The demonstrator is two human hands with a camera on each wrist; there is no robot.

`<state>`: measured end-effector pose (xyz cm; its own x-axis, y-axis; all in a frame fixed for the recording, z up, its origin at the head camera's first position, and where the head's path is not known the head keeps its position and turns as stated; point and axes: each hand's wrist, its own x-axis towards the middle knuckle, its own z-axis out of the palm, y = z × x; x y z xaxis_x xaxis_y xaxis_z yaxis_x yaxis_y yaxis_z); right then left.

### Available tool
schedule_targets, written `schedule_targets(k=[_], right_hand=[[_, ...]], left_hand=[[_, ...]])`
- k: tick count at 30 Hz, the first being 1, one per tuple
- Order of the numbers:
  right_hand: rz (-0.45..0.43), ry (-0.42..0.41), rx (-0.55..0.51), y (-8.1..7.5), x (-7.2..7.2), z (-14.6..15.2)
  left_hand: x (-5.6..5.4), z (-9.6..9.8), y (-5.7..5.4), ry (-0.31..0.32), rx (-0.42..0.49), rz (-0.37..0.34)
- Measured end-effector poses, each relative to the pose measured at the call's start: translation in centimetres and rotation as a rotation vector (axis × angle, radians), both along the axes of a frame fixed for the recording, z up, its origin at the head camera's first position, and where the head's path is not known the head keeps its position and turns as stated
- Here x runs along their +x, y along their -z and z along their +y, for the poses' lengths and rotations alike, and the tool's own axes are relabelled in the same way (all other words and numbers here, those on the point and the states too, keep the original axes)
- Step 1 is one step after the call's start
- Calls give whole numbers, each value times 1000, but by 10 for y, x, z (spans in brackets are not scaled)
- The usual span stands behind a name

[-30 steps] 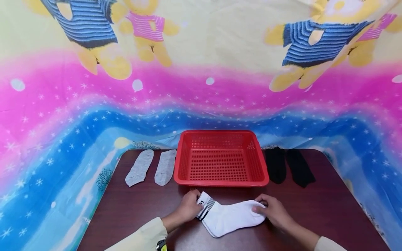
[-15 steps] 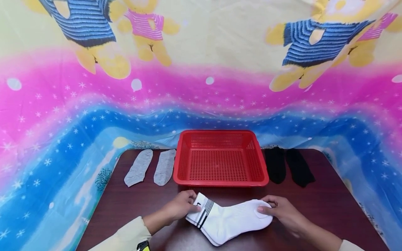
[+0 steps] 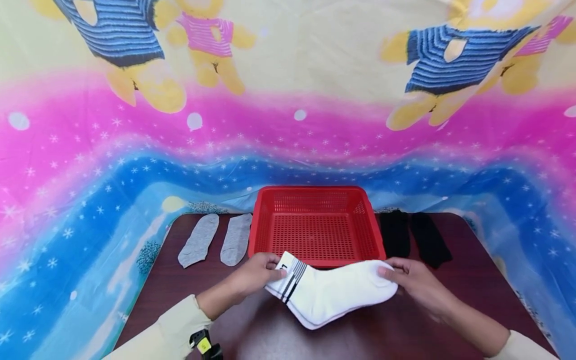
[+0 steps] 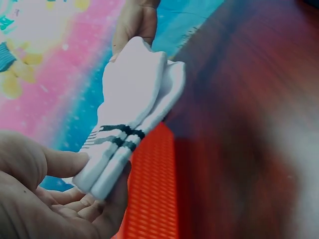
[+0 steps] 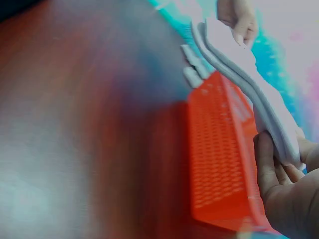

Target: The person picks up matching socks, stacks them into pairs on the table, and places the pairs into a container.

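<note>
A pair of white socks (image 3: 335, 295) with dark stripes at the cuffs is held up off the table, one sock laid over the other. My left hand (image 3: 256, 275) pinches the striped cuffs, thumb on top and fingers beneath. At the other end, my right hand (image 3: 418, 285) grips the toes between thumb and fingers. Both layers of the socks (image 4: 134, 89) show side by side in the left wrist view. In the head view they overlap the front rim of a red plastic basket (image 3: 378, 257), and the basket (image 5: 214, 154) lies below them in the right wrist view.
Two grey socks (image 3: 200, 241) lie flat left of the basket. Two black socks (image 3: 429, 240) lie to its right. The dark brown table (image 3: 180, 285) ends in front of a patterned cloth backdrop (image 3: 297, 140). A watch (image 3: 204, 344) sits at the left sleeve.
Both hands have raised the white socks from the tabletop and moved them toward the basket. The socks are stretched a little wider between the hands. The basket and other socks stay put.
</note>
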<state>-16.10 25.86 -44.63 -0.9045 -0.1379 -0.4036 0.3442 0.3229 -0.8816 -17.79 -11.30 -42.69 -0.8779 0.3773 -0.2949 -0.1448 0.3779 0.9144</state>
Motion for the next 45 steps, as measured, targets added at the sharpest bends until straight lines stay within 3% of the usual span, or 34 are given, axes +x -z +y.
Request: schedule_targets(k=[4, 9, 15, 20, 27, 33, 39, 45], right_hand=[[31, 9, -31, -15, -11, 3], [47, 7, -48, -25, -24, 2], [49, -3, -89, -27, -44, 5], [37, 0, -81, -31, -64, 3], [7, -40, -175, -36, -89, -4], [8, -26, -160, -32, -112, -10], [10, 7, -86, -19, -132, -23], [54, 28, 8, -7, -144, -41]], left_hand=[[-12, 2, -12, -44, -10, 6], [-29, 4, -19, -160, -1, -19], [-49, 6, -20, -268, 60, -93], [-65, 10, -20, -317, 45, -112], [-87, 13, -19, -395, 136, -144], [-105, 15, -14, -424, 99, -131], [-122, 21, -1, -456, 74, -93], [-130, 30, 14, -443, -51, -7]])
